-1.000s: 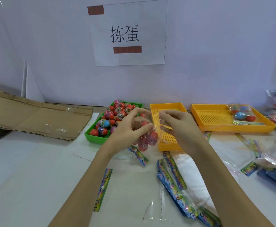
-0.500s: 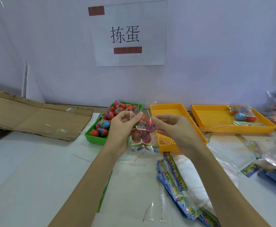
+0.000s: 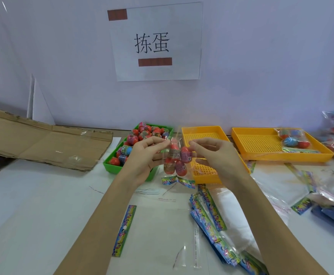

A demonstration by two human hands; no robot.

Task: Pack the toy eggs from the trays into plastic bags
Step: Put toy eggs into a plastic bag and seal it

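I count three trays: one green tray (image 3: pixel 110 165) and two yellow trays (image 3: pixel 201 131) (image 3: pixel 261 156); four eggs (image 3: pixel 177 159) in the held bag.

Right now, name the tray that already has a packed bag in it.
The far-right yellow tray; the middle yellow tray holds nothing and the green tray only loose eggs.

Both hands are raised above the tabletop (image 3: pixel 43 205), pinching the top of a clear plastic bag (image 3: pixel 177 158) between them: left hand (image 3: pixel 146 155) on its left edge, right hand (image 3: pixel 217 157) on its right. Four toy eggs (image 3: pixel 179 155) sit inside the bag, in two rows. Behind the left hand, a green tray (image 3: pixel 112 167) holds many loose eggs. A yellow tray (image 3: pixel 203 132) stands just beside it; a second yellow tray (image 3: pixel 261 155) further right carries a filled bag (image 3: pixel 293 137). Stacked bags with printed headers (image 3: pixel 209 217) lie near the right forearm.
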